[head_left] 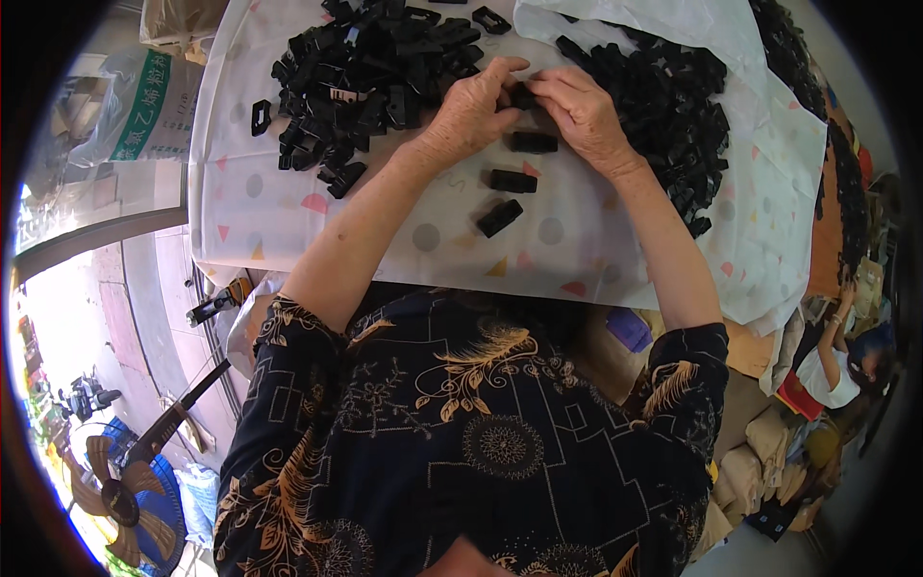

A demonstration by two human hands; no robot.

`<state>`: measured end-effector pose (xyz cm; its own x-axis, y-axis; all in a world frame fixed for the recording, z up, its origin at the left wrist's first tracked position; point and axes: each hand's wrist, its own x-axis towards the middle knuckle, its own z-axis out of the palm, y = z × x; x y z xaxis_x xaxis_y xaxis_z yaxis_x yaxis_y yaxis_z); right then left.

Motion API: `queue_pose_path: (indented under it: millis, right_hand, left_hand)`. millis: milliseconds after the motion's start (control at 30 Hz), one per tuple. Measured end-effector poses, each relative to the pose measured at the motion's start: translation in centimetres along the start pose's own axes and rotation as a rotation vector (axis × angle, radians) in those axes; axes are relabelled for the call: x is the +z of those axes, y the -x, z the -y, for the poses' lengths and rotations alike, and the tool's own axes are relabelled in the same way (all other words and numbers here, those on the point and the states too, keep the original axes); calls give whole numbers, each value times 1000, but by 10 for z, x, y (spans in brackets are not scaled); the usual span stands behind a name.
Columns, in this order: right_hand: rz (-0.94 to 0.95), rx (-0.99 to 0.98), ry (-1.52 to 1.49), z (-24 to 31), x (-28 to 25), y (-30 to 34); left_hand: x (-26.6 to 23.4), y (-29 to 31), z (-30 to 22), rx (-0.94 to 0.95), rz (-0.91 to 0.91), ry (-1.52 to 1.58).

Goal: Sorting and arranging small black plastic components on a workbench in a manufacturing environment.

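Between my two hands, over the middle of the table, is a small black plastic part (522, 96), mostly covered by fingers. My left hand (473, 108) has its fingers curled in and closed at the left side of that part. My right hand (582, 113) pinches it from the right. Just below the hands, three black blocks lie apart in a loose column: an upper block (533, 142), a middle block (513, 181) and a tilted lower block (500, 218). A big pile of black plastic parts (361, 87) spreads to the left, and another pile (668, 115) to the right.
A pale patterned cloth (423, 236) covers the table. One loose black frame (261, 117) lies near its left edge. A floor fan (125, 500) stands at lower left, below a plastic sack (115, 106). Another person (835, 370) is at the far right beside cloth bundles (760, 452).
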<state>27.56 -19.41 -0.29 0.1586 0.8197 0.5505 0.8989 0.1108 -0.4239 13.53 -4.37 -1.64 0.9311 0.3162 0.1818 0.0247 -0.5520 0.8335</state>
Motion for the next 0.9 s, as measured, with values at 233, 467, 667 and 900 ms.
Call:
queue_pose_path:
  millis: [233, 467, 667, 900]
  right_hand:
    - [62, -33, 123, 0, 3, 13]
    - [61, 39, 172, 9, -6, 24]
    - [-186, 298, 533, -7, -53, 39]
    - [49, 221, 654, 4, -50, 28]
  left_hand:
    - [2, -3, 2, 54, 1, -50]
    - [-4, -7, 4, -43, 92, 63]
    - [-42, -59, 5, 186, -61, -665]
    - [-49, -88, 19, 194, 41, -974]
